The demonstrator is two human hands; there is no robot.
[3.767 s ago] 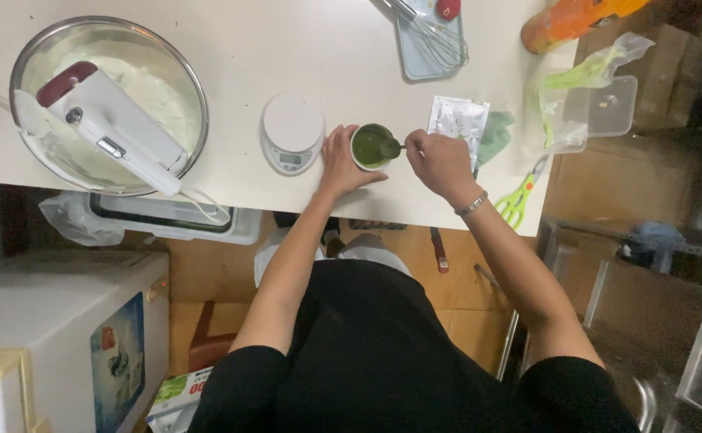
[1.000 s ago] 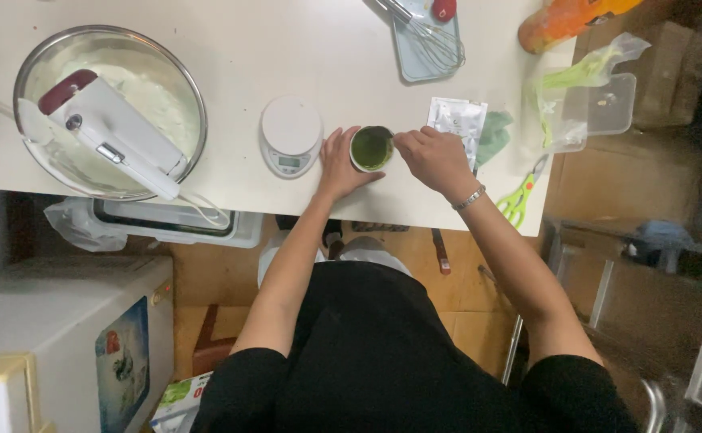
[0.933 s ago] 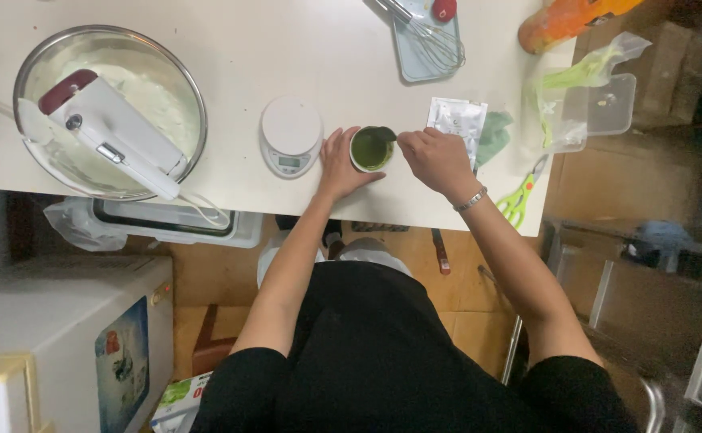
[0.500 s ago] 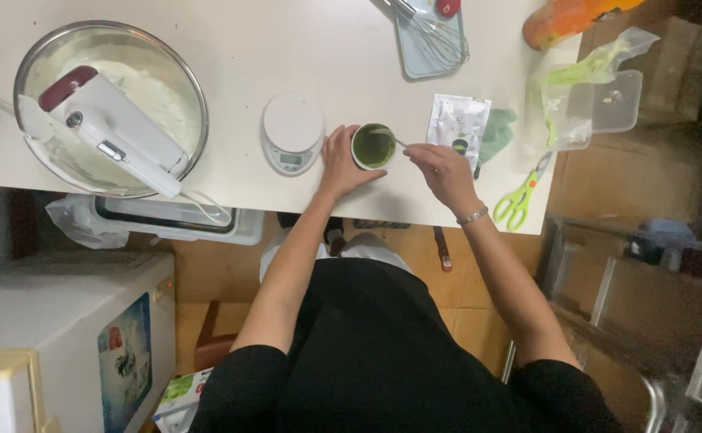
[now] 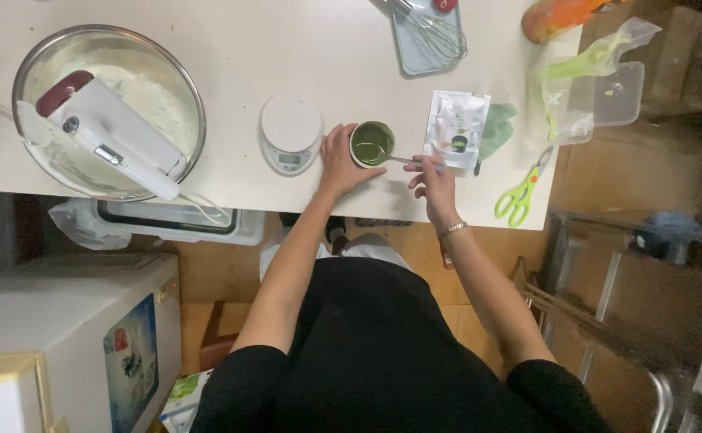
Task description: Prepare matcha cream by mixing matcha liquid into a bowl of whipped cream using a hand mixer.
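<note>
On the bench [image 5: 231, 172] my left hand [image 5: 340, 160] grips the cup [image 5: 371, 143]; my right hand [image 5: 434, 178] pinches the spoon [image 5: 406, 160], lying crosswise, bowl pointing left into the cup.

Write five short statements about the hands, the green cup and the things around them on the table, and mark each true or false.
1. The left hand rests against the side of the small cup of green liquid. True.
2. The right hand holds a spoon whose bowl end reaches into the cup. True.
3. The digital kitchen scale stands to the right of the cup. False: it stands to the cup's left, beside the left hand.
4. The hand mixer lies flat on the bare table. False: it rests across the large metal bowl of pale batter.
5. The green-handled scissors lie untouched near the table's right edge. True.
</note>
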